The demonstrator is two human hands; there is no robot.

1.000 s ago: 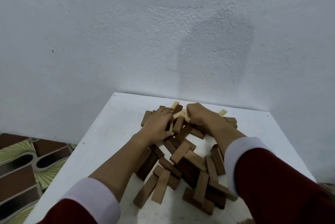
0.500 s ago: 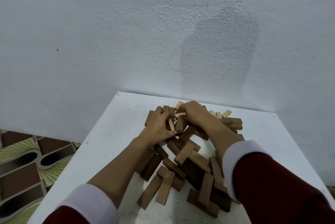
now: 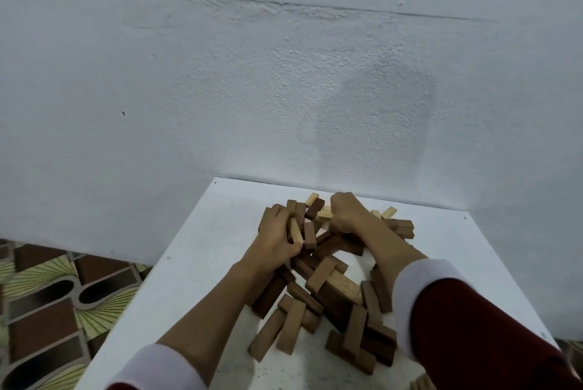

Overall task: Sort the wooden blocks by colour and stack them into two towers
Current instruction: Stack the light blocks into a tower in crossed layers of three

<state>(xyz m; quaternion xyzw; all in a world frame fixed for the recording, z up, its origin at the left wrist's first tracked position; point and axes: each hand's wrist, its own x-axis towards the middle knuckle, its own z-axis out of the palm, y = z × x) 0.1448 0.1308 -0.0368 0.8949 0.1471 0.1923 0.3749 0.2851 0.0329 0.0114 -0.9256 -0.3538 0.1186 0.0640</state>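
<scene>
A loose heap of wooden blocks [image 3: 328,282] lies on the white table [image 3: 202,250]; most are dark or mid brown, a few pale ones [image 3: 388,212] show at the far side. My left hand [image 3: 277,241] sits at the heap's far left and grips a pale block [image 3: 296,233] between its curled fingers. My right hand [image 3: 348,213] is curled into the far middle of the heap beside another pale block [image 3: 325,215]; what its fingers enclose is hidden.
A white wall [image 3: 284,89] rises right behind the table's far edge. Patterned brown and green floor tiles [image 3: 47,304] show to the left, below the table's left edge. My red sleeves with white cuffs [image 3: 422,282] cover the near right blocks.
Both hands have dug further into the far part of the heap and curled tighter. The left hand now has a pale block between its fingers. My head has tilted upward.
</scene>
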